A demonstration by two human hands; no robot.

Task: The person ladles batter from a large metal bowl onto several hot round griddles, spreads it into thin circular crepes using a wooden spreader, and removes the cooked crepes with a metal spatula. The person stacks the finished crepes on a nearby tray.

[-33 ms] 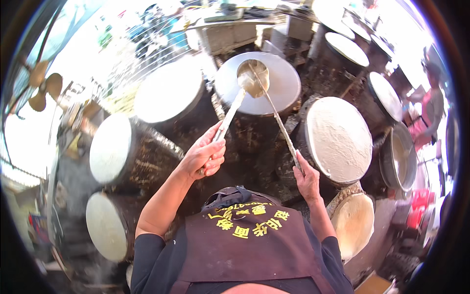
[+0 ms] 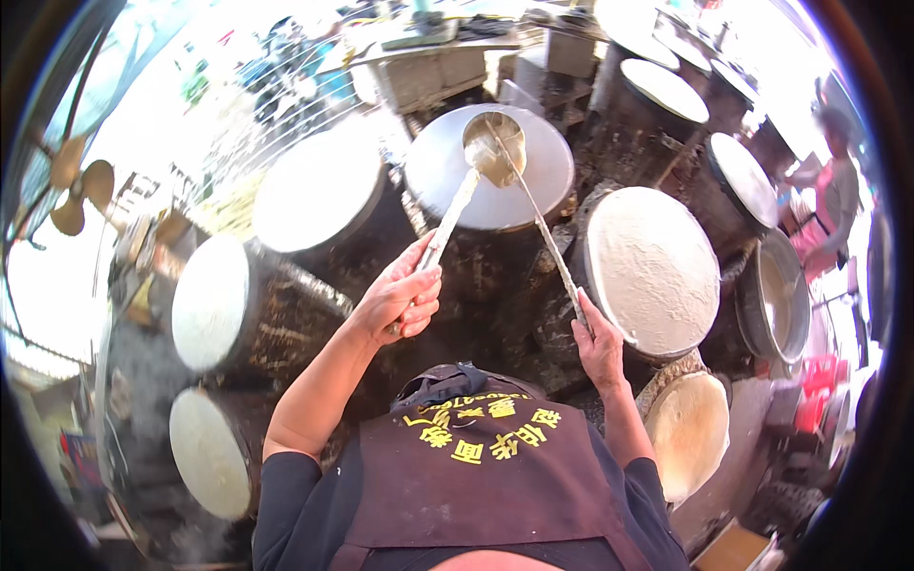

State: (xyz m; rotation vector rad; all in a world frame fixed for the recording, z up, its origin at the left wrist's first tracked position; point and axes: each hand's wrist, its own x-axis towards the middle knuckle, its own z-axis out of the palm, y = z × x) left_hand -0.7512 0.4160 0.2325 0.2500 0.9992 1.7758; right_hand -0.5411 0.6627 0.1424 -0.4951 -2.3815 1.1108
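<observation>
My left hand (image 2: 400,295) is closed around the pale, batter-coated handle of a ladle (image 2: 484,157). The ladle's round bowl is over a round griddle (image 2: 433,181) with a bare, greyish top, straight ahead of me. In my right hand (image 2: 598,341) is a long thin stick (image 2: 547,233), pointing forward and left. Its far end reaches into the ladle's bowl; whether it touches the inside I cannot tell. Pale batter clings to both tools. To the right, white batter (image 2: 652,271) covers another griddle top. Nearer, a browned flatbread (image 2: 687,438) lies on a smaller one.
Dark drum-like stoves with round pale tops ring me, including a left one (image 2: 211,305) and a near-left one (image 2: 211,455) with steam about it. A deep metal pot (image 2: 783,295) stands at right. Beyond it is a person in pink (image 2: 828,209). A fan (image 2: 84,186) hangs at far left.
The stoves ahead and to the right have shifted slightly left in view. My hands, the ladle and the stick keep almost the same pose.
</observation>
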